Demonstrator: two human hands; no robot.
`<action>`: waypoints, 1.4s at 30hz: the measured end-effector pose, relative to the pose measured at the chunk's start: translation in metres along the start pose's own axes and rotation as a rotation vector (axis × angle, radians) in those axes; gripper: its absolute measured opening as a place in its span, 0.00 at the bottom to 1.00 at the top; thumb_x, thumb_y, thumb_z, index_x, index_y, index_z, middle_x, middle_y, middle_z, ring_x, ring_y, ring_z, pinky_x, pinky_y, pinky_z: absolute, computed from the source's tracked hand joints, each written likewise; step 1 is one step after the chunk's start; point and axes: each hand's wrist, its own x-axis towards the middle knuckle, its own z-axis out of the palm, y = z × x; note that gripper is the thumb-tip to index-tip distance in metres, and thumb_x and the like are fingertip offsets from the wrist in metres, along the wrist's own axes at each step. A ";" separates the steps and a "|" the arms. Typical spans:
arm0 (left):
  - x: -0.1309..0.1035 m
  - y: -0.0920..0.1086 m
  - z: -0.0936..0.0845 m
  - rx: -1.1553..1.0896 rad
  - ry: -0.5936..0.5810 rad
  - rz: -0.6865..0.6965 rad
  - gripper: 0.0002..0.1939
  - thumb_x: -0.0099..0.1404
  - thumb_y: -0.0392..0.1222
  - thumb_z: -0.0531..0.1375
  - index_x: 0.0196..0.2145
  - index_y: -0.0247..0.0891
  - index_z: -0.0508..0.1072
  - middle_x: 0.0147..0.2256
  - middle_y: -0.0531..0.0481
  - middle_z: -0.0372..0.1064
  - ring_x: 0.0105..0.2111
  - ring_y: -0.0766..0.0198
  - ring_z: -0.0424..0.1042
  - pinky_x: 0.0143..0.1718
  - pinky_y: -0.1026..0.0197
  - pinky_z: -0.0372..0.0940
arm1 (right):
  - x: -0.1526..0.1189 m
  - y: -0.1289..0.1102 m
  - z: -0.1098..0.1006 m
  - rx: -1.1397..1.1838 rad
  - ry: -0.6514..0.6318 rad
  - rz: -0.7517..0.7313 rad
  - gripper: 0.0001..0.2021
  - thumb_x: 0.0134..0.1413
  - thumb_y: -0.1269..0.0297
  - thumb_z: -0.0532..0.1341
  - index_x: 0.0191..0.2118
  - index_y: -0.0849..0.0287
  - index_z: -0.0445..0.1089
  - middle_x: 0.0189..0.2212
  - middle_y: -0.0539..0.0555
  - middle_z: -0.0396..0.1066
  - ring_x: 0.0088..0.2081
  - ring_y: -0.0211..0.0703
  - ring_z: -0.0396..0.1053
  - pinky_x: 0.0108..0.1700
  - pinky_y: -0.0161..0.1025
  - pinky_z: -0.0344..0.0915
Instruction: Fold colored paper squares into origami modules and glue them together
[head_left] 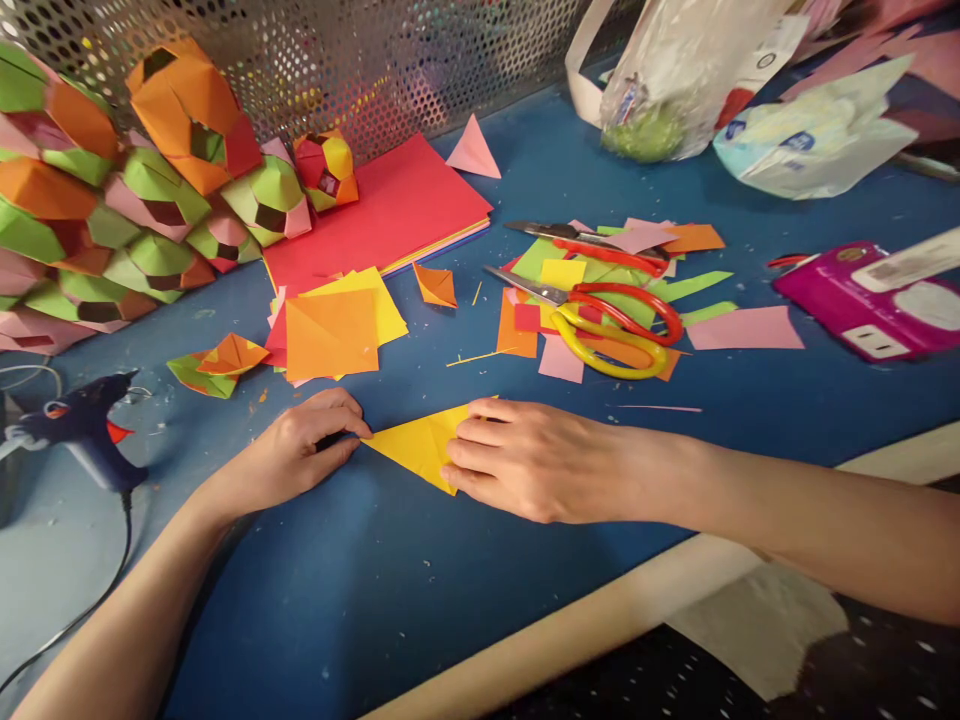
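Observation:
A yellow paper [415, 443], folded into a pointed shape, lies on the blue table [300, 610]. My left hand [311, 450] pinches its left tip between thumb and fingers. Over its right part lies my right hand [525, 455], fingers bent and pressing the paper flat; that end is hidden beneath them. Just beyond my left hand are orange square sheets [332, 335] on top of yellow ones [386, 305]. A small folded orange piece [436, 285] sits past the yellow paper, and a green and orange folded piece [219, 366] is at the left.
Scissors with red handles [626, 308] and yellow handles [615, 355] lie on paper scraps. A glue gun [94, 425] is at left, folded paper modules [157, 190] behind it. Red sheets [382, 215], a plastic bag [660, 90] and a magenta packet [862, 300] lie farther back.

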 end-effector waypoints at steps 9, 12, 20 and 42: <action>0.001 0.003 0.001 0.032 0.006 -0.005 0.11 0.64 0.29 0.50 0.37 0.37 0.71 0.38 0.47 0.64 0.38 0.65 0.66 0.39 0.62 0.62 | 0.002 -0.004 -0.002 0.036 0.000 0.041 0.10 0.60 0.73 0.50 0.39 0.63 0.69 0.31 0.53 0.67 0.32 0.41 0.63 0.39 0.42 0.55; 0.001 0.007 0.001 0.045 0.018 -0.006 0.11 0.64 0.29 0.50 0.37 0.36 0.71 0.38 0.47 0.65 0.38 0.64 0.65 0.39 0.61 0.62 | 0.001 -0.003 0.000 0.039 0.023 0.045 0.10 0.60 0.73 0.50 0.39 0.63 0.69 0.31 0.53 0.67 0.32 0.41 0.63 0.39 0.42 0.56; 0.001 0.017 0.013 0.085 0.158 -0.073 0.07 0.66 0.34 0.51 0.36 0.36 0.69 0.35 0.47 0.66 0.37 0.63 0.65 0.39 0.60 0.63 | 0.002 -0.004 -0.001 0.066 0.010 0.050 0.09 0.58 0.76 0.51 0.37 0.62 0.68 0.31 0.53 0.66 0.32 0.41 0.62 0.39 0.42 0.55; 0.001 0.041 0.036 0.495 0.389 0.047 0.12 0.63 0.28 0.50 0.36 0.30 0.73 0.40 0.37 0.67 0.41 0.54 0.68 0.39 0.50 0.68 | 0.002 -0.007 -0.003 0.074 -0.020 0.066 0.08 0.56 0.75 0.52 0.37 0.62 0.67 0.31 0.53 0.66 0.33 0.42 0.62 0.39 0.43 0.57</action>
